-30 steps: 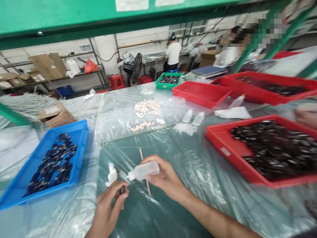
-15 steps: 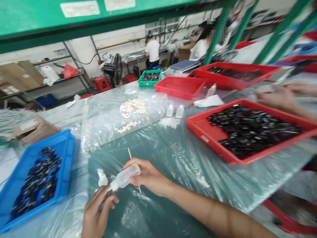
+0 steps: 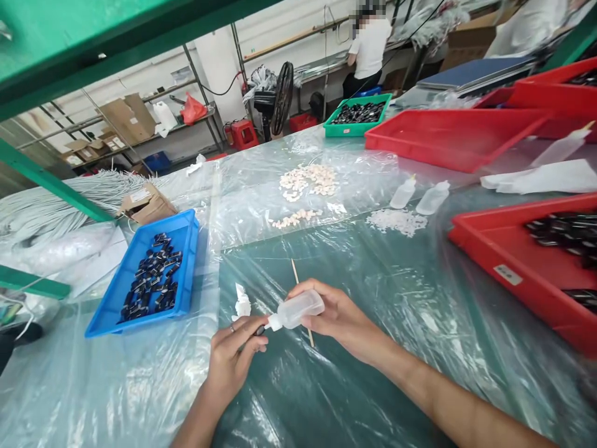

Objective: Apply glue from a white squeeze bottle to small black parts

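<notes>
Bottle tip at a small dark piece, between two closed hands.

The blue tray (image 3: 192, 255) of dark parts stands left, its near rim apart from the left hand (image 3: 227, 358), which pinches the small dark piece (image 3: 260, 330) between thumb and fingers; white crumpled paper (image 3: 242, 305) lies just beyond. The squeeze bottle (image 3: 301, 309) tilts tip-down toward that piece, though whether they touch is too small to tell. It looks like an applying step, calling for a steady pinch and fine aim. The pointed stick (image 3: 295, 271) passes under the right hand (image 3: 342, 317), which is clamped round the bottle's base, so sideways room is tightest there. Farther right, two upright-leaning bottles (image 3: 403, 193) (image 3: 433, 198) and the red tray's edge (image 3: 480, 258) sit well apart.
</notes>
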Available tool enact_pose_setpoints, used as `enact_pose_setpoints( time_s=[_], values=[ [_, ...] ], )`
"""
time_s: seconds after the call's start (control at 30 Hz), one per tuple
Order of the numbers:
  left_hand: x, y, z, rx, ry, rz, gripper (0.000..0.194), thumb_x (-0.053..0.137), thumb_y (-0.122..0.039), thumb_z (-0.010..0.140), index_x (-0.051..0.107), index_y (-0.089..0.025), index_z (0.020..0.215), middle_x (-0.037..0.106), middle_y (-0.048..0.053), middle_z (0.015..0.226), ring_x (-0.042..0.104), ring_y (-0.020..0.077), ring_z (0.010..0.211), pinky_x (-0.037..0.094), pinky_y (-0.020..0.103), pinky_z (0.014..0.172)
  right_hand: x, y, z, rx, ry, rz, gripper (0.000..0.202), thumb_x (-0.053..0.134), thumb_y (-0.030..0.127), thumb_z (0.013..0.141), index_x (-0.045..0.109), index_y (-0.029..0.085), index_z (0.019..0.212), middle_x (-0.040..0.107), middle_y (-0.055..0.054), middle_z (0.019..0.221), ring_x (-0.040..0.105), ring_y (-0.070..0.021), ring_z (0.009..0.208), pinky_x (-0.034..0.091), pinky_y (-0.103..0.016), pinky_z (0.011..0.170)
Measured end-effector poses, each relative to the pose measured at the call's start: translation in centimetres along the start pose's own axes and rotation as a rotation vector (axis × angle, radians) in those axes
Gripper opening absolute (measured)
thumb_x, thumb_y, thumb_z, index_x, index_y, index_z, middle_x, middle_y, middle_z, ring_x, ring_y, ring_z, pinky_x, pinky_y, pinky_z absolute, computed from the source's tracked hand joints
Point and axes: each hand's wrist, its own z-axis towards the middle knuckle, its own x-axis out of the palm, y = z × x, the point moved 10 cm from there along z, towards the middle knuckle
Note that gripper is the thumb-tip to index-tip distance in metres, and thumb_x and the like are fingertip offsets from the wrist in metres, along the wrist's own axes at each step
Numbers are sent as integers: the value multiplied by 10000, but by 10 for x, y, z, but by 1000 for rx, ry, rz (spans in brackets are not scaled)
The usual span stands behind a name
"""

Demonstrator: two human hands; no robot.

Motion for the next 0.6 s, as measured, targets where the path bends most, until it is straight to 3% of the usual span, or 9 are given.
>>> enact_pose_setpoints(
  time_s=[0.17, 0.4, 0.6],
  values=[
    [0, -3, -1, -3, 11, 5, 233, 612, -330, 934, 685, -262, 1144, 713, 31, 867, 593, 70, 469, 543, 182, 474, 3, 2, -1, -27, 14, -55, 248, 697, 294, 731, 620, 216, 954, 608, -8, 840, 563, -130, 717, 455, -191, 589],
    [-1, -15, 2, 73, 31, 126, 250, 603, -327, 942, 660, -240, 1170, 743, 51, 913, 702, 162, 730, 583, 232, 634, 3, 10, -7, -116, -34, -293, 253, 698, 275, 722, 624, 261, 964, 638, -27, 931, 602, -140, 681, 514, -198, 539],
    [0, -14, -4, 106, 15, 278, 278, 627, -331, 929, 625, -254, 1197, 750, 32, 936, 737, 170, 771, 600, 225, 623, 22, 49, -29, -476, -131, -725, 334, 665, 190, 733, 601, 296, 1043, 621, -44, 1005, 641, -181, 858, 555, -214, 658]
  ],
)
